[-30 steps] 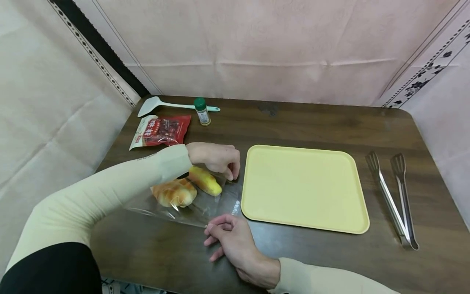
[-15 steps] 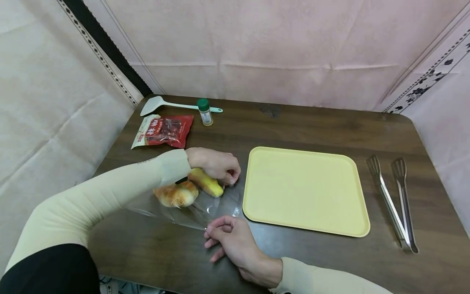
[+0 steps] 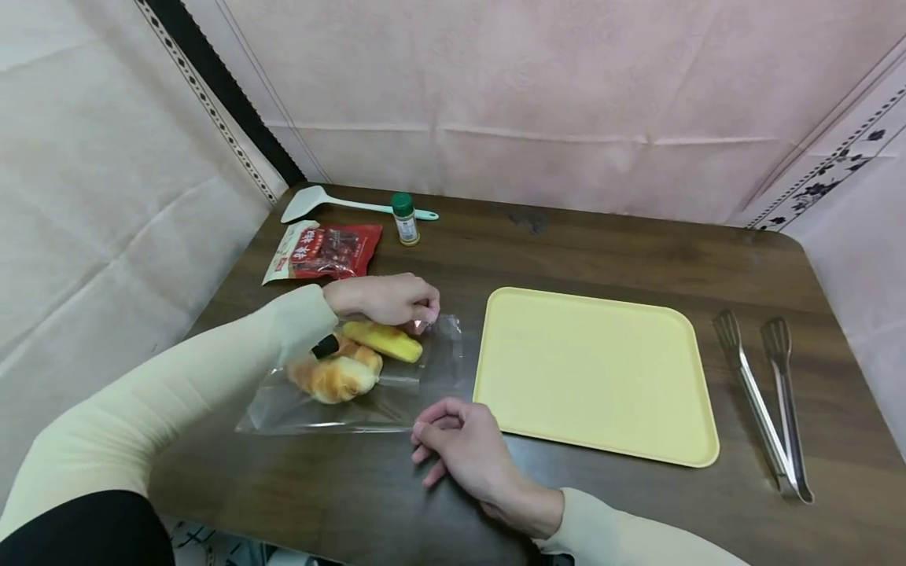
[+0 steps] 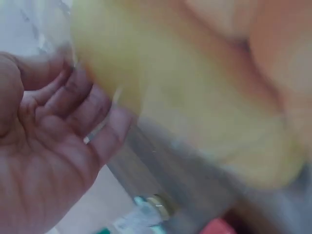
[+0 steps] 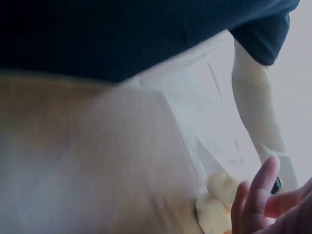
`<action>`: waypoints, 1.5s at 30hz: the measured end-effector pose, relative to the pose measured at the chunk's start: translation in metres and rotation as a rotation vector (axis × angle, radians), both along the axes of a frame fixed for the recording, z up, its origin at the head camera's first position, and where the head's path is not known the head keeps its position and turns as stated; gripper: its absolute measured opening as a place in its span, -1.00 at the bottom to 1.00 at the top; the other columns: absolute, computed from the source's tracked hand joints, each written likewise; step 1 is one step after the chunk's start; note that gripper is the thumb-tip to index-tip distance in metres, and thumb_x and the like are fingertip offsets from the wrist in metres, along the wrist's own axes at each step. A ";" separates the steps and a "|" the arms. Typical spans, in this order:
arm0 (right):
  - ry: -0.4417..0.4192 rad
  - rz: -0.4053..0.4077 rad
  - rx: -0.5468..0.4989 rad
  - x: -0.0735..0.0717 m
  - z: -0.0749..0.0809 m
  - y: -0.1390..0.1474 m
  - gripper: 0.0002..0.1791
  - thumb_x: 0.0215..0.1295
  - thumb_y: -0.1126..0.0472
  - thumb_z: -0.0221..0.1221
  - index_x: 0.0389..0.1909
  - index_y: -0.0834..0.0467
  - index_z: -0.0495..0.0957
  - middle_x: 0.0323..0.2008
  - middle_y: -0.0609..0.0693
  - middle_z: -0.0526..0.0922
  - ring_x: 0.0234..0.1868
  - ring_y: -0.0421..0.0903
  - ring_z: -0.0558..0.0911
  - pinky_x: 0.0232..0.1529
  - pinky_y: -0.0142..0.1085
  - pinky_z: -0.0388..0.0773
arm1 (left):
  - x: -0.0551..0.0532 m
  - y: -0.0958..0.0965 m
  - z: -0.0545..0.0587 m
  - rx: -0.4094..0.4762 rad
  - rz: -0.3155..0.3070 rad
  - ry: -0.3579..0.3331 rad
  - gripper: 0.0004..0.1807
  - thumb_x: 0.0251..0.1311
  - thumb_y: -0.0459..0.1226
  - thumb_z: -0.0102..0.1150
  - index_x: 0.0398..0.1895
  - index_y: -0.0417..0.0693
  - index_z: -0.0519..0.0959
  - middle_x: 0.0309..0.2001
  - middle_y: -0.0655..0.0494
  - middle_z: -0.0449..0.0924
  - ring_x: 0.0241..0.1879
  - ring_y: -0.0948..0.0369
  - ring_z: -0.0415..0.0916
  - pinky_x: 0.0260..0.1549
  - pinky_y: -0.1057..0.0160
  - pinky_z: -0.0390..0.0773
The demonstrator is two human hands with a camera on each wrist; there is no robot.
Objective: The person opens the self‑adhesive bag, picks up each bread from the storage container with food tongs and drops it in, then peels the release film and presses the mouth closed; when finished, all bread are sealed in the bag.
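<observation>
A clear plastic bag [image 3: 385, 409] lies on the table's left half, with a golden-brown bread roll [image 3: 336, 380] and a long yellow bread roll [image 3: 385, 341] in it. My left hand [image 3: 385, 299] reaches over the bag and pinches its far right part, beside the yellow roll's tip. In the left wrist view the yellow roll [image 4: 195, 97] looms large past the curled fingers [image 4: 109, 134]. My right hand [image 3: 470, 452] pinches the bag's near right corner between thumb and forefinger, its other fingers loosely bent. The right wrist view is blurred.
A yellow tray [image 3: 594, 373] lies just right of the bag. Metal tongs [image 3: 767, 409] are at the far right. Behind the left arm are a red snack packet [image 3: 329, 251], a pale spatula [image 3: 304, 203] and a green-capped bottle [image 3: 406, 220]. Cloth walls surround the table's far sides.
My left hand has moved left, drawing the far part of the bag and the breads away from the tray. My right hand has shifted slightly right. The head view has turned a little.
</observation>
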State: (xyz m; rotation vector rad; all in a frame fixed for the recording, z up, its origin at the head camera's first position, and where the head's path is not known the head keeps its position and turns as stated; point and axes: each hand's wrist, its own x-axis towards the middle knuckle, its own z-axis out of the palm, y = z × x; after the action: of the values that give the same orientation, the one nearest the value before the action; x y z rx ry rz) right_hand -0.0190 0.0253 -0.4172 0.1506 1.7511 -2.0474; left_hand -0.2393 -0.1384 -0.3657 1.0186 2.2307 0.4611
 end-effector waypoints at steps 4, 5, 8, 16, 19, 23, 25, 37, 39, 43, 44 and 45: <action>0.087 -0.006 0.097 -0.012 0.004 0.013 -0.84 0.48 0.39 0.28 -0.06 0.44 0.65 -0.36 0.17 0.78 -0.51 -0.17 0.74 -0.52 -0.19 0.75 | -0.006 -0.020 0.000 0.101 0.168 -0.028 -0.80 0.68 -0.29 0.03 -0.08 -0.19 0.63 -0.24 -0.02 0.74 -0.26 0.19 0.63 -0.19 0.23 0.60; 0.115 -0.001 0.135 -0.015 0.004 0.017 -0.85 0.47 0.39 0.28 -0.08 0.43 0.66 -0.38 0.17 0.78 -0.54 -0.17 0.72 -0.51 -0.16 0.76 | -0.007 -0.026 -0.001 0.129 0.213 -0.042 -0.79 0.69 -0.28 0.02 -0.04 -0.21 0.62 -0.22 -0.04 0.74 -0.24 0.17 0.66 -0.17 0.21 0.64; 0.214 0.006 0.276 -0.027 0.006 0.029 -0.90 0.46 0.39 0.31 -0.11 0.35 0.72 -0.45 0.16 0.79 -0.63 -0.10 0.70 -0.52 -0.16 0.74 | -0.007 -0.040 -0.001 0.224 0.345 -0.083 -0.77 0.70 -0.30 -0.01 0.03 -0.29 0.60 -0.21 -0.08 0.72 -0.18 0.14 0.72 -0.11 0.18 0.74; 0.414 -0.033 0.438 -0.057 0.012 0.051 -0.90 0.44 0.35 0.36 -0.11 0.29 0.77 -0.43 0.23 0.80 -0.59 0.16 0.76 -0.50 -0.27 0.69 | 0.006 -0.066 0.001 0.425 0.550 -0.035 -0.72 0.71 -0.28 -0.02 0.08 -0.39 0.53 -0.23 -0.08 0.69 -0.26 0.20 0.71 -0.17 0.30 0.76; 0.492 -0.042 0.449 -0.066 0.014 0.055 -0.90 0.43 0.38 0.36 -0.12 0.32 0.77 -0.41 0.24 0.81 -0.59 0.05 0.75 -0.45 -0.14 0.76 | 0.017 -0.074 0.006 0.458 0.622 0.073 -0.73 0.71 -0.24 0.00 0.06 -0.31 0.56 -0.22 -0.09 0.69 -0.27 0.20 0.70 -0.20 0.33 0.72; 0.598 -0.062 0.448 -0.075 0.019 0.060 -0.92 0.40 0.43 0.36 -0.15 0.35 0.76 -0.39 0.24 0.81 -0.55 -0.16 0.73 -0.43 -0.05 0.78 | 0.037 -0.080 0.011 0.539 0.699 0.222 -0.76 0.70 -0.21 0.03 0.00 -0.24 0.58 -0.22 -0.14 0.71 -0.32 0.26 0.69 -0.24 0.36 0.67; 0.657 -0.075 0.452 -0.078 0.023 0.062 -0.93 0.39 0.45 0.35 -0.17 0.35 0.76 -0.38 0.23 0.81 -0.53 -0.16 0.74 -0.44 -0.07 0.78 | 0.047 -0.082 0.011 0.620 0.716 0.282 -0.77 0.69 -0.24 0.05 -0.04 -0.25 0.58 -0.25 -0.14 0.73 -0.34 0.33 0.69 -0.25 0.38 0.68; 1.059 -0.188 0.568 -0.089 0.041 0.066 -0.81 0.30 0.49 0.32 -0.26 0.18 0.83 -0.36 0.01 0.83 -0.44 -0.24 0.72 -0.34 -0.56 0.65 | 0.096 -0.080 0.012 1.061 0.856 0.357 -0.84 0.60 -0.42 0.10 -0.09 -0.46 0.51 -0.33 0.36 0.69 -0.32 0.34 0.66 -0.22 0.46 0.70; 1.088 -0.187 0.558 -0.090 0.043 0.065 -0.82 0.30 0.50 0.31 -0.27 0.19 0.82 -0.34 0.03 0.82 -0.42 -0.27 0.71 -0.34 -0.56 0.64 | 0.100 -0.078 0.013 1.108 0.870 0.362 -0.85 0.59 -0.45 0.10 -0.09 -0.50 0.50 -0.32 0.35 0.71 -0.32 0.33 0.68 -0.20 0.44 0.72; 1.117 -0.185 0.525 -0.092 0.044 0.063 -0.86 0.31 0.50 0.33 -0.26 0.23 0.79 -0.27 0.07 0.80 -0.35 -0.31 0.70 -0.39 -0.55 0.64 | 0.107 -0.077 0.015 1.123 0.891 0.394 -0.84 0.58 -0.46 0.10 -0.08 -0.52 0.50 -0.31 0.37 0.71 -0.31 0.32 0.66 -0.18 0.44 0.70; 1.121 -0.189 0.509 -0.093 0.045 0.063 -0.85 0.31 0.51 0.33 -0.26 0.24 0.79 -0.26 0.08 0.79 -0.35 -0.32 0.70 -0.42 -0.54 0.64 | 0.108 -0.078 0.015 1.114 0.892 0.406 -0.84 0.58 -0.46 0.11 -0.07 -0.51 0.51 -0.31 0.39 0.71 -0.29 0.33 0.66 -0.18 0.45 0.68; 1.123 -0.195 0.490 -0.094 0.044 0.062 -0.86 0.32 0.52 0.33 -0.26 0.26 0.79 -0.26 0.10 0.78 -0.36 -0.31 0.72 -0.44 -0.52 0.64 | 0.108 -0.078 0.015 1.110 0.893 0.411 -0.84 0.58 -0.45 0.11 -0.06 -0.51 0.51 -0.30 0.39 0.71 -0.28 0.33 0.66 -0.17 0.45 0.68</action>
State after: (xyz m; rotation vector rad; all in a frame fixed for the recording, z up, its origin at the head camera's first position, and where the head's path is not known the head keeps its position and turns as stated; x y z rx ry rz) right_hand -0.1126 0.0875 -0.3728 -0.8818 2.9587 -1.8800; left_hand -0.1309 -0.2163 -0.3505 0.4826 2.7074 2.2083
